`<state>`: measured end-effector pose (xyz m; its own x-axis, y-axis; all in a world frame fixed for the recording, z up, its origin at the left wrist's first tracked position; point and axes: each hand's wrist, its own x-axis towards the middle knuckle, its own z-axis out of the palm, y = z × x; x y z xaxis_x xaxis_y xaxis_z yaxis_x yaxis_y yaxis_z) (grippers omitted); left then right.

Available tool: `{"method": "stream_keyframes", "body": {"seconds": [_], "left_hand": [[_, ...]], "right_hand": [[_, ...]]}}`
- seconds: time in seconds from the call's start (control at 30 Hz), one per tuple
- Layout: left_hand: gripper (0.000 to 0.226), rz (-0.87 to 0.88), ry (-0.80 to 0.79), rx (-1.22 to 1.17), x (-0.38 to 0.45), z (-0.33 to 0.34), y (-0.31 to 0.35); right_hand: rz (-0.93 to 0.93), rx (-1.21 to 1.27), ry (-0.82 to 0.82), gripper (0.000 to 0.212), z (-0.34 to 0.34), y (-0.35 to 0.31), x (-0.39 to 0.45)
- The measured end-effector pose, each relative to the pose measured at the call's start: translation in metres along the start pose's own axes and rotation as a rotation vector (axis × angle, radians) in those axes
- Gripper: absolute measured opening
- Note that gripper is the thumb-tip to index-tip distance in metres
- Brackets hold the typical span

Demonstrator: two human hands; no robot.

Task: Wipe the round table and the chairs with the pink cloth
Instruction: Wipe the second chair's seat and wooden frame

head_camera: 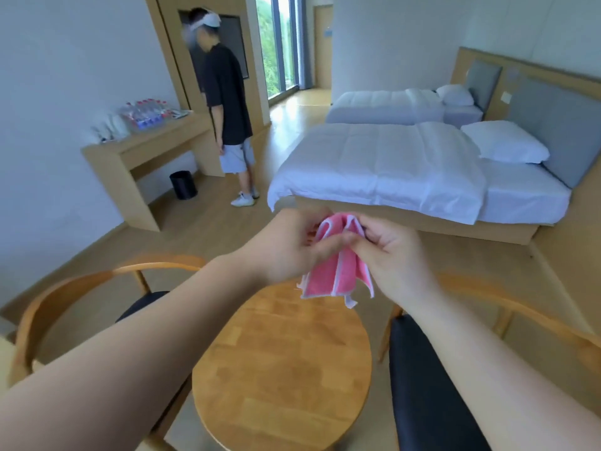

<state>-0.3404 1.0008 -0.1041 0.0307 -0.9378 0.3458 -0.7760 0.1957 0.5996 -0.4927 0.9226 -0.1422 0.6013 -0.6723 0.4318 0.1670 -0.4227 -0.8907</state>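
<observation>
Between my two hands, up in the air, hangs the cloth [338, 268], pink with pale edging, folds dangling loose. Left hand [289, 245] pinches its upper left part, fingers curled on the fabric; right hand [393, 255] pinches the upper right, thumb and fingers closed on it. Both grips sit at the top edge, hands nearly touching each other.

Below the hands, well under the cloth: the round bench [283, 369], wooden top, cloth not touching it. I see no wet streaks or wipe marks on it, though glare could hide them. Left of my left arm is a chair [81, 288] with curved wooden arms and dark seat; under my right arm, a second chair [432, 385] with dark seat. Neither is touched.

My read: task barely begun. Cloth is in hand, being spread or refolded, judging by the bunched folds. Bench top wipe left, both chairs left.

Beyond the hands: beds [406, 164] with white bedding, a desk [140, 151] carrying water bottles [146, 113], a black bin [183, 185] under it, and another person [227, 109] standing by the desk, well apart from me.
</observation>
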Motion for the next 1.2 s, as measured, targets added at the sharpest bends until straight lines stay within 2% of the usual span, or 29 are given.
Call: {"method": "stream_keyframes", "body": {"seconds": [0.07, 0.17, 0.27, 0.37, 0.5, 0.63, 0.87, 1.1, 1.2], "left_hand": [[0.032, -0.052, 0.092, 0.069, -0.014, -0.018, -0.013], [0.03, -0.161, 0.137, 0.155, -0.043, -0.045, -0.028], [0.018, -0.277, 0.239, 0.269, -0.083, -0.068, -0.042], [0.012, -0.458, 0.356, 0.325, -0.128, -0.092, -0.054], [0.016, -0.7, 0.449, 0.404, -0.192, -0.114, -0.073], [0.017, -0.829, 0.449, 0.443, -0.244, -0.127, -0.099], [0.015, -0.945, 0.377, 0.461, -0.325, -0.162, -0.192], [0.023, -0.973, 0.195, 0.445, -0.381, -0.217, -0.307], [0.021, -0.968, 0.172, 0.393, -0.389, -0.233, -0.35]], "right_hand": [[-0.015, 0.068, -0.1, 0.025, 0.029, 0.002, 0.015], [-0.053, 0.086, -0.228, 0.019, 0.064, 0.009, 0.03], [-0.105, 0.023, -0.243, 0.014, 0.096, 0.022, 0.041], [-0.127, -0.008, -0.256, 0.032, 0.132, 0.033, 0.044], [-0.116, -0.052, -0.365, 0.017, 0.183, 0.052, 0.045], [-0.08, -0.155, -0.536, 0.016, 0.239, 0.069, 0.043], [-0.047, -0.366, -0.696, 0.023, 0.351, 0.087, 0.046], [0.067, -0.569, -0.692, 0.029, 0.472, 0.117, 0.054], [0.099, -0.615, -0.682, 0.029, 0.503, 0.135, 0.059]]}}
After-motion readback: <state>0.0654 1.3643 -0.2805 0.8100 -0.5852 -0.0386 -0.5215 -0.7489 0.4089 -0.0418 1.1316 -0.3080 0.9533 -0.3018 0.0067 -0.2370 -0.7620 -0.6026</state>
